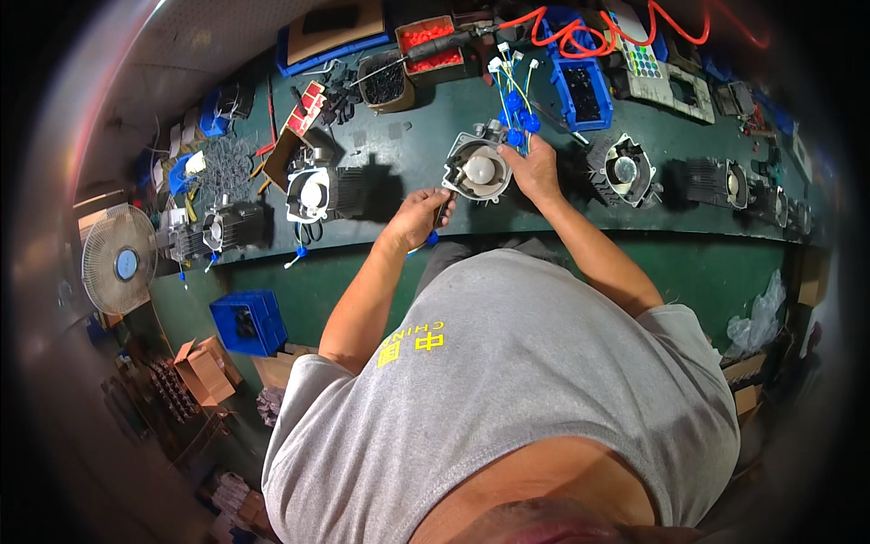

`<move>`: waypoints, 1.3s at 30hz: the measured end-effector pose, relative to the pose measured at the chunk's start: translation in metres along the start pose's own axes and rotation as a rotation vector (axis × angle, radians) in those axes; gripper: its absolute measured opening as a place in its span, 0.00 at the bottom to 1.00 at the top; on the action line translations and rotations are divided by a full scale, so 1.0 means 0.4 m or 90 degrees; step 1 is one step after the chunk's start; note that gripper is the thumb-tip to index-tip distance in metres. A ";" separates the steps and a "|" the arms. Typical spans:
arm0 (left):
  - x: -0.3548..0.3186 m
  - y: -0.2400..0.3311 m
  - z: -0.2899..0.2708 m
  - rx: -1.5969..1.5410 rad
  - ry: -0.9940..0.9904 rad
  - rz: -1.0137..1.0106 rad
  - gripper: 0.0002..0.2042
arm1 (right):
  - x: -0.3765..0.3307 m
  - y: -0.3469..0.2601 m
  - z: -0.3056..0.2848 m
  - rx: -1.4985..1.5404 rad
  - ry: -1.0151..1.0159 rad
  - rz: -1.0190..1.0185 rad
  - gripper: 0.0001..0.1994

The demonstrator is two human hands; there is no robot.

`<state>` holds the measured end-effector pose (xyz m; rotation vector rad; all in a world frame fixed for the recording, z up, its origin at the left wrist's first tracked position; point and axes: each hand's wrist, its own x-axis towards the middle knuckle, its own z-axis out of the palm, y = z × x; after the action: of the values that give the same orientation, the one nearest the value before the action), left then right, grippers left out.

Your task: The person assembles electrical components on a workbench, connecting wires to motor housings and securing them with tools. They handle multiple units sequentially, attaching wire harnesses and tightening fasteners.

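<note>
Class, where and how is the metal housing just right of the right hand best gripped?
Probably by the finned outer wall of the metal housing, right hand coming from the left: its open mouth faces up, exposing the dome inside, and that side faces the hand.

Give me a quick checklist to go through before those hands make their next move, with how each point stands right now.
1. Left hand at the metal housing: ok, fingers curled by its lower-left edge.
2. Right hand at the housing: ok, by its right side, just below the blue pieces with wires.
3. Opening facing up: ok, the whitish dome shows inside.
4. Dome fastened: cannot tell, too small to see.
5. Lower blue piece well back from the edge of the bench: not ok, it shows at the front edge.
6. Gap to the finned housing on the left: ok, they stand apart.
</note>
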<state>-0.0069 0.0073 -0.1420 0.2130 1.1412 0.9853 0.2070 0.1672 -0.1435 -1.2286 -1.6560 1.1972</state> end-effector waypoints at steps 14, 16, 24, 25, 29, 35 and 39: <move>-0.007 0.056 0.010 0.192 0.103 0.035 0.08 | -0.004 0.005 -0.002 0.010 0.002 -0.009 0.12; -0.007 0.062 -0.002 0.194 0.076 -0.005 0.08 | -0.001 -0.011 0.001 0.038 0.015 -0.035 0.12; -0.007 -0.016 0.050 0.676 0.287 0.370 0.05 | -0.007 0.001 -0.003 -0.009 0.000 0.007 0.11; -0.009 -0.015 0.055 0.669 0.288 0.356 0.06 | -0.006 -0.002 -0.002 -0.002 0.003 0.004 0.11; 0.005 -0.011 0.004 0.134 0.089 0.092 0.11 | -0.006 -0.012 -0.004 -0.008 -0.007 0.002 0.11; 0.028 -0.018 -0.023 0.132 0.030 0.094 0.08 | -0.007 -0.014 -0.002 0.023 -0.008 0.018 0.11; 0.029 -0.019 -0.005 0.475 0.177 0.302 0.09 | -0.006 -0.011 -0.007 -0.003 -0.007 0.002 0.11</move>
<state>-0.0038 0.0108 -0.1551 1.0050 1.7327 0.9726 0.2092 0.1650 -0.1386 -1.2305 -1.6662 1.2044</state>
